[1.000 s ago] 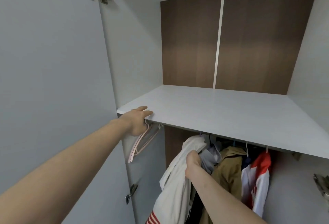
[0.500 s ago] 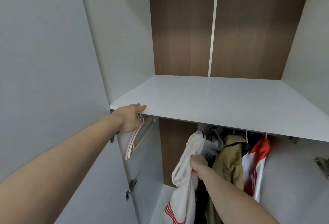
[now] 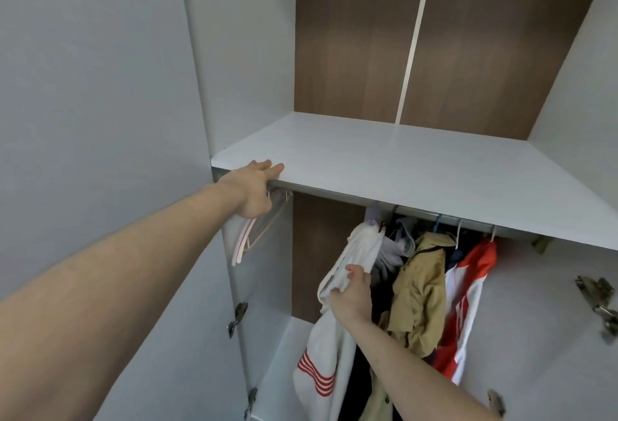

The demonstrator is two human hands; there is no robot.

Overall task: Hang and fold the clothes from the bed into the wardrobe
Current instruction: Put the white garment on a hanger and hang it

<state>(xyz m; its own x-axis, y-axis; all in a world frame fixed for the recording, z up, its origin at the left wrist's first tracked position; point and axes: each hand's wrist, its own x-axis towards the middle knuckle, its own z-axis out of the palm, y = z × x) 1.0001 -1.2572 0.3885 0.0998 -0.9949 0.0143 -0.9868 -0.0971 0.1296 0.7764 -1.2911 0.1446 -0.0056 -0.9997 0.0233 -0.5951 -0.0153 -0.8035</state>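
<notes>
Lower now, the right hand (image 3: 351,293) grips the white garment (image 3: 337,320); left hand (image 3: 255,191) holds pink hangers (image 3: 249,238) (fingers (image 3: 267,166) over the shelf (image 3: 418,166) edge).

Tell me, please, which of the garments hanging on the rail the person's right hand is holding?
The white garment with red stripes, leftmost on the rail. The right hand grips its bunched fabric; the khaki jacket and the red-and-white top hang untouched further right.

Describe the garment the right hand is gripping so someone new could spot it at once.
Look under the white shelf, along the row of clothes hanging from the rail. The white garment is leftmost, gripped by the right hand. Unlike the khaki jacket beside it, it has red stripes near its lower end.
</notes>
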